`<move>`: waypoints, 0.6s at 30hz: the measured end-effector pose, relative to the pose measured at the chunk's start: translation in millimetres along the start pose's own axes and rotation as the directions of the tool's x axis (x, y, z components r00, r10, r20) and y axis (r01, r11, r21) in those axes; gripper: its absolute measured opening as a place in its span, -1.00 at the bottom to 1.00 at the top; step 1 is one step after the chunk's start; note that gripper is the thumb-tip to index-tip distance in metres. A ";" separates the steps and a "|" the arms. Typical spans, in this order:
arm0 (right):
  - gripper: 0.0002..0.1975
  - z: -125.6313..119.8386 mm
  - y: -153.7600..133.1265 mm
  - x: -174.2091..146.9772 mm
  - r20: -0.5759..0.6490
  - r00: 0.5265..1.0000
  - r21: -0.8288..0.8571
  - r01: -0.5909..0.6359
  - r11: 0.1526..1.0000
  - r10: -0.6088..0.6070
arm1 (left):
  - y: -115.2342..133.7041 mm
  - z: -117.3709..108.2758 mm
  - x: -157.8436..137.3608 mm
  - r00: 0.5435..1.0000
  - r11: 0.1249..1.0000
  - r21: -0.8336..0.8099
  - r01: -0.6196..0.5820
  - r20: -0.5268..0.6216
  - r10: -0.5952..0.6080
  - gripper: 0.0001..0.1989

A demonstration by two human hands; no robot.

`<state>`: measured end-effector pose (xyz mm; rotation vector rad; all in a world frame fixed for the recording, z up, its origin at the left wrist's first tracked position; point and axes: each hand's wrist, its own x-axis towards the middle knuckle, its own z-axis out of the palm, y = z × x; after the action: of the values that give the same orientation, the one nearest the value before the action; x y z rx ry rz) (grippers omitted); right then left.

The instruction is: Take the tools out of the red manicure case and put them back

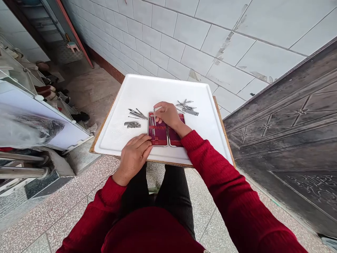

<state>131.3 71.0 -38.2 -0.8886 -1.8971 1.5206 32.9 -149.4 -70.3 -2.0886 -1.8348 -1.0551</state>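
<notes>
Head view: the right hand (167, 114) pinches a slim metal tool (154, 113) over the open manicure case (161, 140), toward 6 o'clock on the surface (142, 88); the left hand (134, 153), half open, touches the case's 8 o'clock corner.

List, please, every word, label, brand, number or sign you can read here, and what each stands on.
No readable text shows anywhere.
Metal implements on the white tray: any markings are too small to read.
Slim tool in the right hand: too small and blurred to show lettering.
Open burgundy case: none legible.
Dark door: raised ornament, no legible letters.
</notes>
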 end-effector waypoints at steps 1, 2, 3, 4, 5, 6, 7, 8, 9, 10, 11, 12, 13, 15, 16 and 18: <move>-0.84 0.2 -0.3 -0.6 0.001 1.000 -0.014 -0.003 1.000 0.003 | 0.0 -0.1 0.0 1.000 1.000 -0.001 0.001 0.001 -0.001 -0.82; -0.87 0.4 -0.6 -1.2 0.001 1.000 -0.031 -0.004 1.000 0.004 | 0.1 -0.1 0.0 1.000 1.000 -0.002 0.002 0.002 -0.002 -0.82; -0.90 0.5 -1.2 -2.0 -0.003 1.000 -0.054 -0.002 0.999 0.002 | 0.2 -0.2 0.0 1.000 1.000 -0.004 0.005 0.003 -0.005 -0.82; -0.92 0.6 -1.9 -2.9 -0.008 1.000 -0.086 0.002 0.996 -0.002 | 0.3 -0.2 0.0 1.000 1.000 -0.003 0.005 0.001 -0.005 -0.82; -0.92 0.5 -3.0 -3.9 -0.013 1.000 -0.126 0.007 0.992 -0.009 | 0.3 -0.2 0.1 1.000 1.000 -0.001 0.003 -0.003 -0.003 -0.83; -0.89 0.4 -4.3 -4.9 -0.019 1.000 -0.174 0.013 0.985 -0.016 | 0.4 -0.1 0.1 1.000 1.000 0.003 -0.001 -0.009 0.001 -0.83; -0.86 0.2 -5.7 -5.9 -0.024 0.999 -0.226 0.020 0.974 -0.026 | 0.4 0.0 0.1 1.000 1.000 0.007 -0.006 -0.016 0.006 -0.84; -0.83 0.0 -7.3 -6.8 -0.030 0.999 -0.285 0.028 0.958 -0.038 | 0.4 0.2 0.1 1.000 1.000 0.012 -0.010 -0.022 0.011 -0.85; -0.79 -0.3 -8.9 -7.6 -0.035 0.998 -0.345 0.037 0.938 -0.053 | 0.4 0.3 0.2 1.000 1.000 0.015 -0.014 -0.026 0.015 -0.85; -0.77 -0.5 -10.5 -8.3 -0.041 0.996 -0.403 0.051 0.914 -0.073 | 0.4 0.4 0.1 1.000 1.000 0.019 -0.016 -0.026 0.016 -0.85; -0.74 -0.6 -11.8 -9.0 -0.045 0.994 -0.457 0.065 0.887 -0.096 | 0.3 0.4 0.1 1.000 1.000 0.021 -0.016 -0.024 0.017 -0.85; -0.72 -0.6 -13.1 -9.7 -0.045 0.992 -0.507 0.079 0.858 -0.118 | 0.3 0.3 0.2 1.000 1.000 0.023 -0.017 -0.022 0.017 -0.85; -0.70 -0.5 -14.2 -10.5 -0.041 0.990 -0.554 0.091 0.828 -0.136 | 0.4 0.3 0.2 1.000 1.000 0.023 -0.017 -0.020 0.017 -0.85; -0.68 0.0 -16.4 -12.6 -0.026 0.987 -0.630 0.105 0.769 -0.156 | 0.6 0.0 0.4 1.000 1.000 0.021 -0.019 -0.021 0.019 -0.85; -0.67 0.3 -17.5 -13.9 -0.017 0.987 -0.660 0.107 0.744 -0.157 | 0.8 -0.2 0.6 0.999 1.000 0.021 -0.021 -0.024 0.021 -0.86; -0.66 1.0 -19.6 -16.8 0.002 0.988 -0.701 0.110 0.704 -0.153 | 1.2 -0.5 1.1 0.999 0.999 0.020 -0.024 -0.028 0.025 -0.86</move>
<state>138.2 54.6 -19.4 -1.0516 -2.4766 0.6365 33.8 -149.1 -69.0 -2.0687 -1.7943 -1.0505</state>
